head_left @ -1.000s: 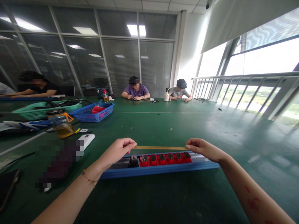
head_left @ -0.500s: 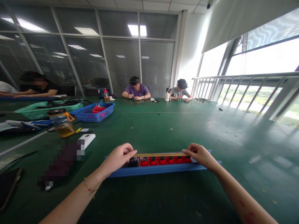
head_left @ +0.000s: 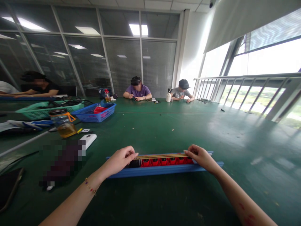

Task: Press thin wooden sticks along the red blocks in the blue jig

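Observation:
Thin tan strips (head_left: 162,156) run side to side between my two hands, over a long blue tray (head_left: 162,170) on the table. My left hand (head_left: 121,160) is closed, thumb and fingers pinching the strips' left end. At the other end, my right hand (head_left: 199,157) pinches them the same way. Below the strips, a row of red boxes (head_left: 164,162) with black pieces inside fills the tray. A dark block (head_left: 134,164) sits left of the row, partly behind my left fingers. Whether the strips touch the boxes I cannot tell.
On the left are a blue basket (head_left: 95,114) with a red box inside, a green basket (head_left: 35,113) of cables, a jar (head_left: 66,127), a white power bank (head_left: 90,141) and a dark phone (head_left: 9,188). Several people sit beyond, one in a purple shirt (head_left: 141,91).
Both hands keep their grip in nearly the same place. The strips tilt very slightly, their left end a little lower.

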